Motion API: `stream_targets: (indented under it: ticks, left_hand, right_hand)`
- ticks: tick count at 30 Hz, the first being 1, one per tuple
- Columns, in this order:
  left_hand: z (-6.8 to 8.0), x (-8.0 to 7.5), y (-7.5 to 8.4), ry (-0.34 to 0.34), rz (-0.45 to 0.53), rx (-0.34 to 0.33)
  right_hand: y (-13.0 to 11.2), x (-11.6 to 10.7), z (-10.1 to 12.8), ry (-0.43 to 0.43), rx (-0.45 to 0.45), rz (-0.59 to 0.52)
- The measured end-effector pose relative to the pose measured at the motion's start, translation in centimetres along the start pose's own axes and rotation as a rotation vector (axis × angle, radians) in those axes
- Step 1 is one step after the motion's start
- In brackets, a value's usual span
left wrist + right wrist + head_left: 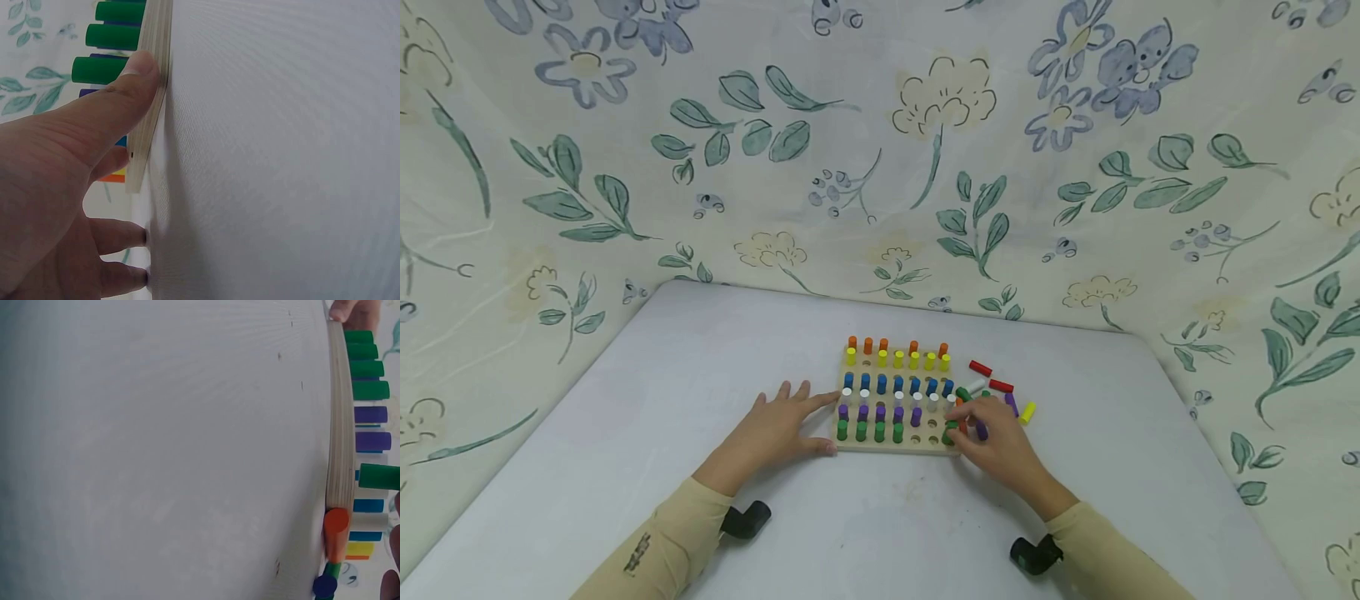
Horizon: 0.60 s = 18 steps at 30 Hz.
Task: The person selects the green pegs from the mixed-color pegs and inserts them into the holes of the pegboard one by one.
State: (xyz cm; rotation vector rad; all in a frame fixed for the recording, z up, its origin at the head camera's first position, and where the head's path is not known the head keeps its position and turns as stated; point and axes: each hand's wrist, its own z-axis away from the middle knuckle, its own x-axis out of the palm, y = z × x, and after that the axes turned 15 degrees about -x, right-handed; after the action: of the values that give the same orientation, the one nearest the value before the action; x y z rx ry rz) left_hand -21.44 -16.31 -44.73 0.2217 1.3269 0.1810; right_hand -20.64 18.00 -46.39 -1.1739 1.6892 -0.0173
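Observation:
A wooden pegboard (pixel 891 449) lies on the table with rows of orange, yellow, blue, white, purple and green pegs standing in it. The left hand (pixel 775 427) rests at its left side, fingers spread; in the left wrist view the thumb (pixel 134 78) presses the board's edge beside the green pegs. Over the front right corner, the right hand (pixel 1000 437) pinches a green peg (pixel 378 477), its lower end close over the board in the right wrist view. Bare holes show in the purple row and the green row near this peg.
Loose pegs lie right of the board: red pegs (pixel 1002 386), a yellow peg (pixel 1027 413), purple pegs (pixel 1012 405), a white one and several others partly behind the right hand. An orange peg (pixel 336 528) lies against the board's right end. A floral curtain (pixel 880 167) hangs behind the table.

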Motion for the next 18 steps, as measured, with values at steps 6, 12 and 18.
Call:
stream_targets:
  ticks: [6,12,18]
  left_hand:
    - [0.03,0.06,0.01,-0.002,0.002,-0.010]
    - [0.08,0.08,-0.02,0.002,0.003,-0.009]
    - [0.07,0.09,-0.04,0.004,0.004,-0.003]
  right_hand:
    - [-0.20,0.36,-0.27,0.000,-0.019,0.005]
    - [-0.39,0.76,-0.52,-0.003,-0.018,-0.007]
    - [-0.74,0.94,-0.89,-0.023,-0.005,-0.026]
